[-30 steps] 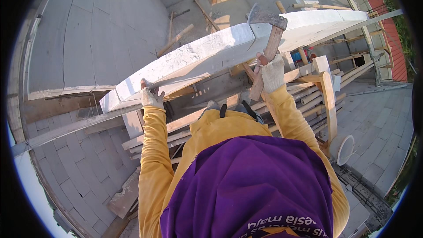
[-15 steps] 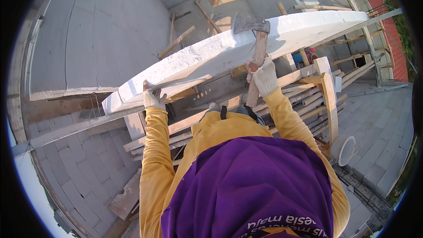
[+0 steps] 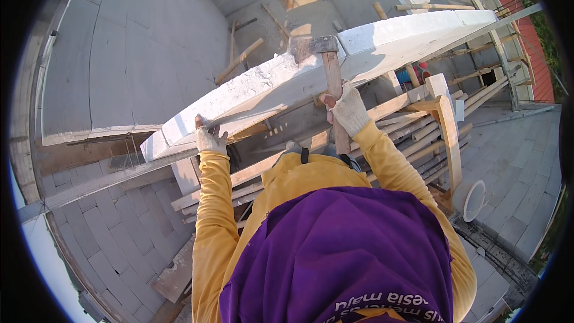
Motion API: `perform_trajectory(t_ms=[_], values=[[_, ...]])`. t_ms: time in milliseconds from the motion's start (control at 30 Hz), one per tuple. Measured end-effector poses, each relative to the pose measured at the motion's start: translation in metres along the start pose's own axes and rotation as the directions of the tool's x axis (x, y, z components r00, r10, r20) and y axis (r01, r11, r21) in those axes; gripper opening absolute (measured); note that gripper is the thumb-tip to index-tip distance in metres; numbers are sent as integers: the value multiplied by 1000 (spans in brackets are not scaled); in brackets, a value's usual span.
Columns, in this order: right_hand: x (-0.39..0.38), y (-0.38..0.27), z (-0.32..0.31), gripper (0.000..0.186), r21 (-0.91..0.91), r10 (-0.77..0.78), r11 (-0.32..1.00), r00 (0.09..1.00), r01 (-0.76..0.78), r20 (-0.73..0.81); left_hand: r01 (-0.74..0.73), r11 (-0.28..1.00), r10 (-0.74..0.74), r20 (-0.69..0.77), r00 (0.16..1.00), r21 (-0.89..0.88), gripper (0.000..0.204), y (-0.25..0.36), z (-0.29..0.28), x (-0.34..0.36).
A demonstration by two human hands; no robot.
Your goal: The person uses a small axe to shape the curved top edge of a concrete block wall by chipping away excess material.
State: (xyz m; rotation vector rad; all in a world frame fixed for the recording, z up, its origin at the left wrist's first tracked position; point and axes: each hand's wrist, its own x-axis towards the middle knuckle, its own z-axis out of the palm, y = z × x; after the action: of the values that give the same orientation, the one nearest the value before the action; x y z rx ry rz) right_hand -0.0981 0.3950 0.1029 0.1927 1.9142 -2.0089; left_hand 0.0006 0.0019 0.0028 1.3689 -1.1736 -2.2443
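Observation:
A long white slab in block-like pieces spans across in front of me, its top rough and chipped left of centre. My right hand, in a cream fingerless knit glove, grips the wooden handle of a hatchet. Its worn metal head is at the slab's chipped top edge, near a joint between pieces. My left hand, gloved alike, holds the slab's lower edge toward the left end, bare fingertips against it. Yellow sleeves cover both forearms.
Below the slab lie timber poles and an angled wooden brace. A white bucket sits at right. A partly hidden person in red and blue is beyond the poles. Grey block walls surround the work; a red corrugated surface is far right.
The hatchet has swung down and leftward onto the slab's chipped top, my right hand moving left with it. My left hand still holds the slab, and the view has shifted slightly.

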Motion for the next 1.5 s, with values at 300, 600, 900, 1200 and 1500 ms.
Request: perform_trajectory(t_ms=[300,600,900,1200,1500], values=[[3,-6,-6,30,199,-92,969,963,144,-252,-6,999,5,-16,1000,-37,115,1,7,-9],[-1,-5,2,38,-30,39,999,999,-39,-21,6,1000,-6,19,1000,6,118,2,3,-6],[-5,4,11,34,-111,98,989,995,-96,16,12,1000,-12,5,1000,6,121,0,-1,-1],[-3,-4,7,29,169,-94,975,956,145,-277,15,999,-16,-36,999,-34,109,-3,1,2],[-10,0,17,35,-79,39,996,999,-38,7,34,999,-34,-49,998,-14,106,-3,-1,6]])
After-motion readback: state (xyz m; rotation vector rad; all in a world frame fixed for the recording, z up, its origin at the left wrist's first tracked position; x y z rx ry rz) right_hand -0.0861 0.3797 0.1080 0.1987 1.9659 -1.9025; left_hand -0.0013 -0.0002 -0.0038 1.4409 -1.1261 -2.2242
